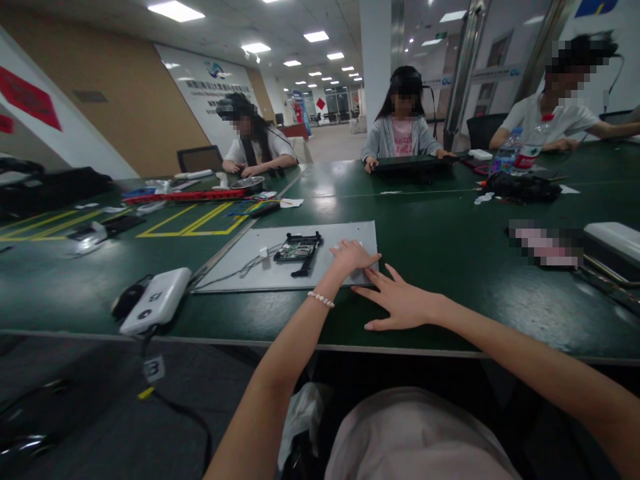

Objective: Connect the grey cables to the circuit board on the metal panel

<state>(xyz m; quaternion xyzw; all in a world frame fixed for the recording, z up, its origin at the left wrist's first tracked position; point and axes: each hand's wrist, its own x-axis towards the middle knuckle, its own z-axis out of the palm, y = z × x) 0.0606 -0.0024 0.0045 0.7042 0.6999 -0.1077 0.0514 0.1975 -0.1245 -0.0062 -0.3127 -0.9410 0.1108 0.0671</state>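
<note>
A grey work mat [240,263] lies on the green table [450,240] in front of me. On it sits a small circuit board in a black frame [299,251] with thin wires trailing to the left. My left hand [351,256], with a bead bracelet on the wrist, rests on the mat's right part, fingers curled down on its surface. My right hand [400,300] lies flat on the table just off the mat's near right corner, fingers spread and holding nothing.
A white device [157,298] with a cable lies at the near left edge. Yellow tape lines [200,223] and a red strip [185,196] mark the left side. Three people work across the table, with bottles [520,153] and a white box [613,243] at right.
</note>
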